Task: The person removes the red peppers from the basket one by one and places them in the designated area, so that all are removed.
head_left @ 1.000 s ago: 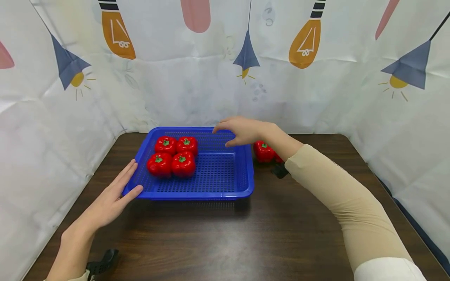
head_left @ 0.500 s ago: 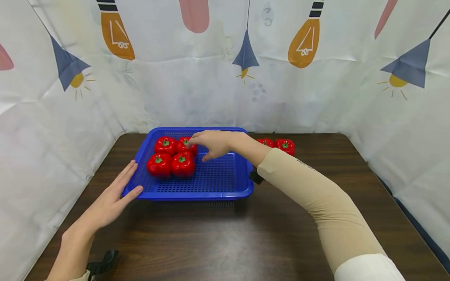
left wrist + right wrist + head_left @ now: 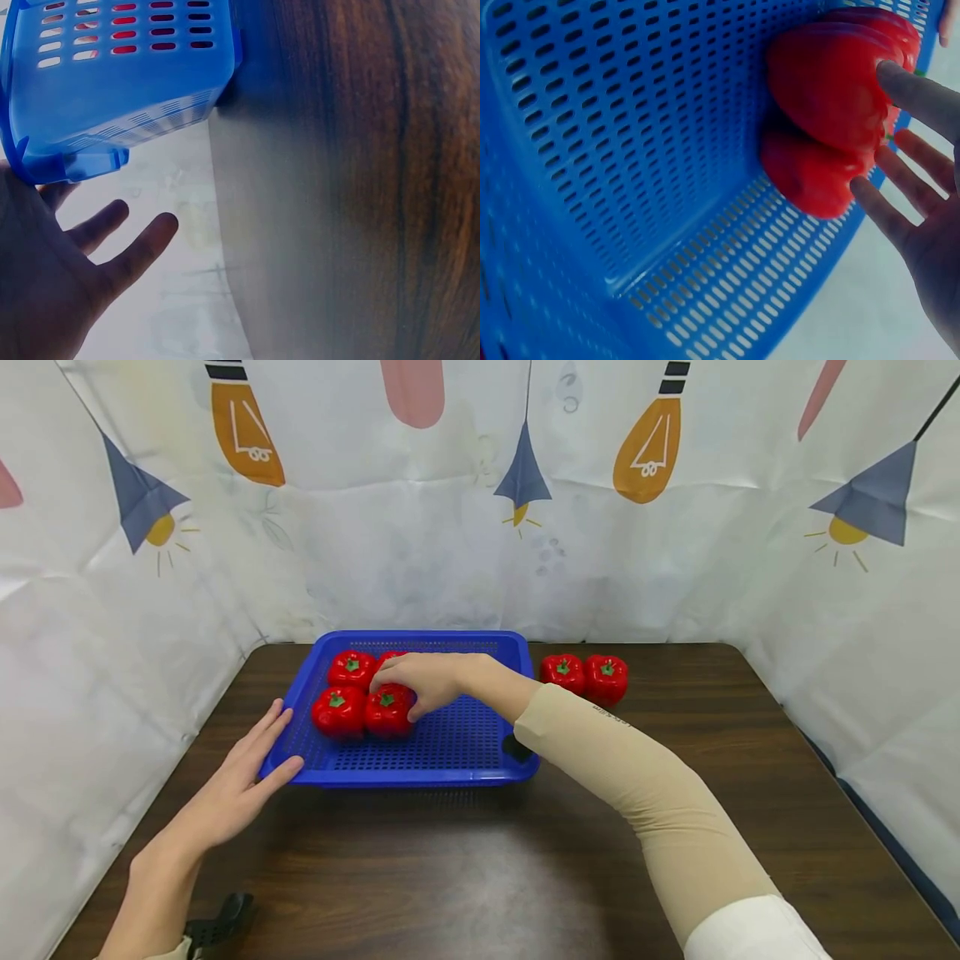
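A blue perforated basket (image 3: 442, 777) stands on the table with several red bell peppers grouped in its left part. My left hand (image 3: 232, 793) rests at the basket's left rim, fingers extended; in the left wrist view they are spread beside the blue wall (image 3: 127, 90). Over the front right bell pepper (image 3: 387, 712) reaches my right hand (image 3: 435, 678), thumb at its right side and fingers on its far side. The right wrist view has the thumb against or just over that bell pepper (image 3: 825, 86), fingers spread. The back right bell pepper (image 3: 392, 656) is partly covered by this hand.
Two more red bell peppers, one on the left (image 3: 562, 672) and one on the right (image 3: 606, 680), sit on the dark wooden table (image 3: 465, 868) right of the basket. A printed white curtain (image 3: 420, 560) hangs behind the table.
My right hand has moved left and down, from above the basket's right part to the front right bell pepper. The peppers outside are now uncovered. My left hand has stayed at the rim.
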`<control>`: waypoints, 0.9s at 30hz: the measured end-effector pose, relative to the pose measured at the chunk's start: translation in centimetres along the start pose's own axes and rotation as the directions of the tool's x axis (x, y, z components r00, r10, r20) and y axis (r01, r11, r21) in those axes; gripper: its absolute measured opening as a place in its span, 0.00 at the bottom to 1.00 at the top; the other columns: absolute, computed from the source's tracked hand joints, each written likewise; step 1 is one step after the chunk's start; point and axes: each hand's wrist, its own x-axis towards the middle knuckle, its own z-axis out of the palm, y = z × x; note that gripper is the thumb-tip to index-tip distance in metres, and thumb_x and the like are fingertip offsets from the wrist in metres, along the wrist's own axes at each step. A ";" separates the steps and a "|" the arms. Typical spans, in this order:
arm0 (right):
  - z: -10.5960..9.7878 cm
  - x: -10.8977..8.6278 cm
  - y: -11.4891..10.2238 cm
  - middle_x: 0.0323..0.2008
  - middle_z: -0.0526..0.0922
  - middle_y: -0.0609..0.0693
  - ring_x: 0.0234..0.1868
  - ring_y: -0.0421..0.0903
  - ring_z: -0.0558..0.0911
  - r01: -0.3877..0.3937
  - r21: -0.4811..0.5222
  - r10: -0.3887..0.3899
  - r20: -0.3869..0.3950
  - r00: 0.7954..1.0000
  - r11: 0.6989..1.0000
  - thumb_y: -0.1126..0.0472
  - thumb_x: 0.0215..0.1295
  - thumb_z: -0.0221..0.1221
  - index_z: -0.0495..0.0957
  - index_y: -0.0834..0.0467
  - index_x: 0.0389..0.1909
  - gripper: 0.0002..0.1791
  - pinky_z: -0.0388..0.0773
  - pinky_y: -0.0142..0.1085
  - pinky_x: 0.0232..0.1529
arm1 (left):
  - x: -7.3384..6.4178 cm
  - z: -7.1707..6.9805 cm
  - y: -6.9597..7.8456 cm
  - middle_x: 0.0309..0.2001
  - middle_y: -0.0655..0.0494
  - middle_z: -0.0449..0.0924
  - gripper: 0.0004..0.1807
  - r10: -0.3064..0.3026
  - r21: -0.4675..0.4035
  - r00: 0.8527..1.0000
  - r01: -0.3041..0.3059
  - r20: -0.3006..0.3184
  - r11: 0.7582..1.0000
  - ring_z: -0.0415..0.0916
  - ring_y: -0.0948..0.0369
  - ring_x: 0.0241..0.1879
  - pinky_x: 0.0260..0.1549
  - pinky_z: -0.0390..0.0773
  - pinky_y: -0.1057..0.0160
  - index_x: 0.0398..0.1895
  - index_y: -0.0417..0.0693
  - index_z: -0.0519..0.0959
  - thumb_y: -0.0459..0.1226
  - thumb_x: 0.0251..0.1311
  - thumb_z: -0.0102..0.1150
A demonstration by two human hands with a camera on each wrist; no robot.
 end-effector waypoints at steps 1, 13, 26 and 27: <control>0.1 0.1 0.0 0.71 0.70 0.49 0.73 0.46 0.62 -0.001 0.005 0.001 0.003 1.000 1.000 0.59 0.64 0.71 0.70 0.54 0.73 0.36 0.66 0.35 0.69 | 0.0 0.0 0.0 0.83 0.44 0.39 0.39 0.003 0.002 1.000 -0.003 -0.001 1.000 0.37 0.34 0.78 0.69 0.37 0.27 0.83 0.44 0.51 0.41 0.75 0.55; 0.6 0.8 -0.5 0.71 0.68 0.48 0.72 0.45 0.62 -0.006 0.017 0.005 0.044 0.999 1.000 0.60 0.62 0.72 0.71 0.52 0.71 0.37 0.72 0.36 0.64 | -0.1 -0.1 0.0 0.83 0.47 0.40 0.40 -0.015 -0.015 1.000 0.015 0.007 1.000 0.39 0.39 0.79 0.69 0.42 0.27 0.84 0.48 0.50 0.41 0.74 0.56; 0.7 0.8 -0.4 0.67 0.67 0.51 0.68 0.46 0.63 -0.006 0.015 0.005 0.065 0.998 1.000 0.65 0.61 0.71 0.72 0.48 0.73 0.38 0.77 0.31 0.53 | -0.2 0.0 -0.1 0.83 0.47 0.40 0.40 -0.013 -0.027 1.000 0.013 0.001 1.000 0.39 0.39 0.79 0.68 0.43 0.26 0.84 0.48 0.50 0.41 0.75 0.56; 0.7 0.9 -0.4 0.67 0.67 0.51 0.67 0.45 0.63 -0.005 0.018 0.004 0.068 0.998 1.000 0.66 0.61 0.71 0.72 0.47 0.72 0.38 0.77 0.30 0.52 | -0.2 0.0 -0.2 0.83 0.47 0.40 0.40 -0.014 -0.027 1.000 0.014 -0.002 1.000 0.39 0.39 0.79 0.68 0.43 0.26 0.84 0.48 0.50 0.41 0.75 0.56</control>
